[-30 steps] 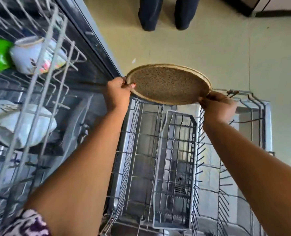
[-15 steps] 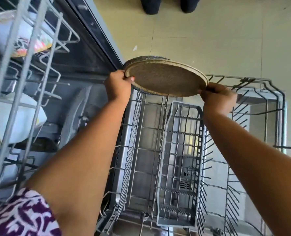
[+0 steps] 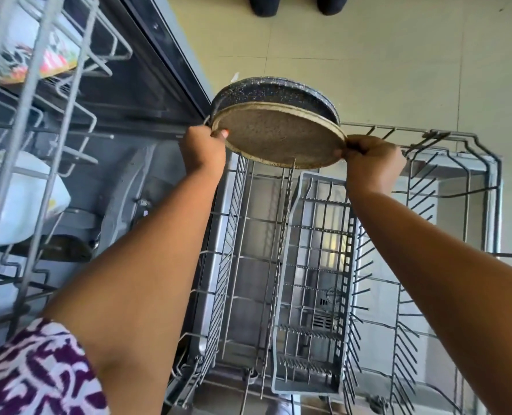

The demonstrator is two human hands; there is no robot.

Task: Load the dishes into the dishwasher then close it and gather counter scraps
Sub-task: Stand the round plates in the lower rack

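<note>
I hold a round speckled brown plate by its two sides over the far end of the pulled-out lower dishwasher rack. My left hand grips its left rim and my right hand pinches its right rim. Behind the plate shows a dark speckled dish, close against it; who holds it cannot be told. The plate tilts, its lower edge near the rack's upright tines. A grey cutlery basket sits in the rack's middle, with nothing in it.
The upper rack juts out at left with white cups and a patterned dish in it. Another person's dark shoes stand on the tiled floor beyond the open door. The rack's right side has rows of bare tines.
Both hands have lowered the plate toward the rack's far end and tilted it more upright. The dark dish behind it has come into view.
</note>
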